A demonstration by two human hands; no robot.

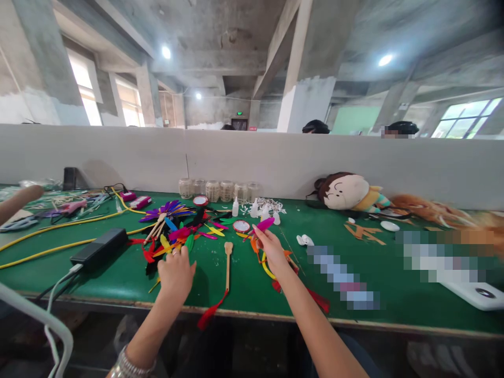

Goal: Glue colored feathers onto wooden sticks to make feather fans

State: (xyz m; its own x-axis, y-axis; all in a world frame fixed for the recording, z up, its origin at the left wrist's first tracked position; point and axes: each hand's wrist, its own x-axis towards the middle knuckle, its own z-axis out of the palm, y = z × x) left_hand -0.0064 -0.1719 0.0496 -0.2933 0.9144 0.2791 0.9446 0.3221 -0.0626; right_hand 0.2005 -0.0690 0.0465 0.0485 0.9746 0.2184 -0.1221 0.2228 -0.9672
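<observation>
My right hand (272, 251) pinches a magenta feather (264, 224) between its fingertips, just past a small red-rimmed hand drum (241, 226). My left hand (176, 278) has its fingers apart and curled at the near edge of a heap of coloured feathers (175, 239), with no clear grip on any. Between my hands lies a wooden paddle-shaped stick (227, 262) with a red feather (210, 311) hanging over the bench edge. A fan of purple and orange feathers (167, 211) sits behind the heap.
The green workbench (252, 299) carries yellow cables (51, 252), a black power adapter (99, 249), glass jars (212, 191), small white glue bottles (235, 208) and a plush doll (346, 191). A white partition (252, 157) closes the far edge, with other people's heads beyond it.
</observation>
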